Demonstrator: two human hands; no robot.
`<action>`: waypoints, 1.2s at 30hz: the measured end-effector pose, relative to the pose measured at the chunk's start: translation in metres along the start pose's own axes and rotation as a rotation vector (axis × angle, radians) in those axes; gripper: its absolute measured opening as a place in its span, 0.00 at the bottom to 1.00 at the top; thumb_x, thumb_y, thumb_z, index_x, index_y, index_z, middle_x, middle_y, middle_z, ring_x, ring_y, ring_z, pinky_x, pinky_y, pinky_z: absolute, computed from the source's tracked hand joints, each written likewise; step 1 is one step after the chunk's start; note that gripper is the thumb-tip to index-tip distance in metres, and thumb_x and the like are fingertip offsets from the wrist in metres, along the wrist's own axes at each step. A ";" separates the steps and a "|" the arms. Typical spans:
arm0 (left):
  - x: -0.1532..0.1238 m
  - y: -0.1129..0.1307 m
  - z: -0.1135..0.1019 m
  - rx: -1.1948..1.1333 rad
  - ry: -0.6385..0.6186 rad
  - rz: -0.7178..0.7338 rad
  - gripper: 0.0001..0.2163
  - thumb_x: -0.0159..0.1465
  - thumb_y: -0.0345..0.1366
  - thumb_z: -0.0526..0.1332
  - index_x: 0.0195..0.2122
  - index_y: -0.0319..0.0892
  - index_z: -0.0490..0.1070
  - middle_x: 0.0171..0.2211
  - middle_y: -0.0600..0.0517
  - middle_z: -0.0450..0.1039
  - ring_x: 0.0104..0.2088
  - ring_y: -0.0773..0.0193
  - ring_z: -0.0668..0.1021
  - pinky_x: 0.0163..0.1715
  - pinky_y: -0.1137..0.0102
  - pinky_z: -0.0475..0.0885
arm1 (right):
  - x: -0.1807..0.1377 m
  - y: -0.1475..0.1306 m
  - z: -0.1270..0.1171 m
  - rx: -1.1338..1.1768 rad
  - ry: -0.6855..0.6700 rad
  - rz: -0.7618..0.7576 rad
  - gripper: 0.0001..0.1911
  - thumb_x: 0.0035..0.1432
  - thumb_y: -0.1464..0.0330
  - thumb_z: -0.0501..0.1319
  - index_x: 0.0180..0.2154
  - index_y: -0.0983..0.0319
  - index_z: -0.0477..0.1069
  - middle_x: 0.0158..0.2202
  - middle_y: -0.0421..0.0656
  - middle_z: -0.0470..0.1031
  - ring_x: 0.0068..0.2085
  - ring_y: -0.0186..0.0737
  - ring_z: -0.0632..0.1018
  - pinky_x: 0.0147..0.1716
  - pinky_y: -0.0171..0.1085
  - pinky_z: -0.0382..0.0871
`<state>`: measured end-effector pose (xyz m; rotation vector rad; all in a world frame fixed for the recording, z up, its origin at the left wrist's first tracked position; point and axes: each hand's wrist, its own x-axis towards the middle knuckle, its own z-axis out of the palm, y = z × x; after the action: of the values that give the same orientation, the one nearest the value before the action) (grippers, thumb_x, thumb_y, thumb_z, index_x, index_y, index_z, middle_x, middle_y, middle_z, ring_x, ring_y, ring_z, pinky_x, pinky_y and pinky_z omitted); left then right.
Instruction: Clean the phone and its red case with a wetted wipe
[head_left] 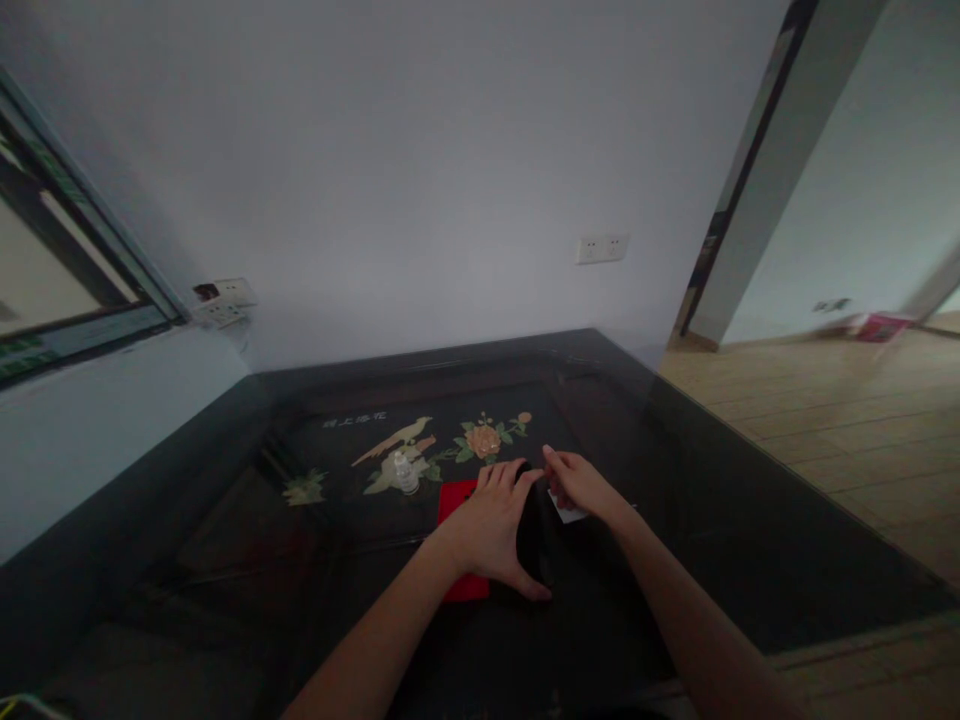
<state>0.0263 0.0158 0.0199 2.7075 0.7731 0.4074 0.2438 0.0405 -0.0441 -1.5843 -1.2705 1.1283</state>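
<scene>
My left hand (pixel 495 525) lies flat, fingers stretched out, on a red flat object (pixel 453 500) and against a black object (pixel 534 540) on the dark table (pixel 675 480). The thumb reaches along the black object's near side. My right hand (pixel 577 482) rests on the black object's far right end, fingers curled over it, with a small white card (pixel 568 513) showing just beneath the palm. I cannot tell whether the right fingers hold the card or only press on it.
A small clear bottle (pixel 406 472) stands on the table left of my hands, over an inlaid bird and flower picture (pixel 480 438). A white wall with sockets (pixel 601 248) rises behind. Wooden floor (pixel 825 420) lies to the right, a window (pixel 67 270) to the left.
</scene>
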 end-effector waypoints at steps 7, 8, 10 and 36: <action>0.008 -0.007 0.009 0.008 -0.052 -0.015 0.59 0.38 0.65 0.72 0.69 0.43 0.54 0.66 0.36 0.58 0.66 0.34 0.61 0.65 0.44 0.54 | 0.000 0.000 0.000 0.034 0.058 0.000 0.27 0.64 0.43 0.57 0.31 0.61 0.69 0.22 0.38 0.74 0.16 0.31 0.72 0.13 0.27 0.56; 0.009 -0.007 0.010 0.002 -0.052 -0.016 0.59 0.38 0.65 0.72 0.68 0.43 0.54 0.66 0.36 0.59 0.66 0.34 0.62 0.65 0.44 0.55 | 0.000 -0.001 0.000 0.037 0.066 0.000 0.27 0.64 0.43 0.57 0.32 0.61 0.69 0.22 0.38 0.74 0.16 0.31 0.72 0.13 0.28 0.55; 0.011 -0.008 0.010 -0.006 -0.054 -0.015 0.58 0.38 0.65 0.72 0.68 0.43 0.56 0.65 0.37 0.60 0.65 0.35 0.62 0.64 0.45 0.56 | -0.002 -0.004 -0.001 0.027 0.087 0.001 0.27 0.64 0.43 0.56 0.32 0.61 0.69 0.22 0.39 0.73 0.17 0.31 0.73 0.14 0.28 0.55; 0.016 -0.017 0.019 -0.028 -0.092 0.034 0.58 0.35 0.70 0.71 0.64 0.41 0.59 0.64 0.37 0.60 0.64 0.33 0.62 0.65 0.46 0.52 | -0.001 -0.008 -0.003 -0.159 0.100 -0.035 0.31 0.68 0.43 0.47 0.32 0.61 0.70 0.26 0.42 0.76 0.21 0.34 0.76 0.21 0.33 0.63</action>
<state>0.0383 0.0341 -0.0009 2.6951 0.6921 0.2974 0.2446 0.0404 -0.0360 -1.7057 -1.3439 0.9340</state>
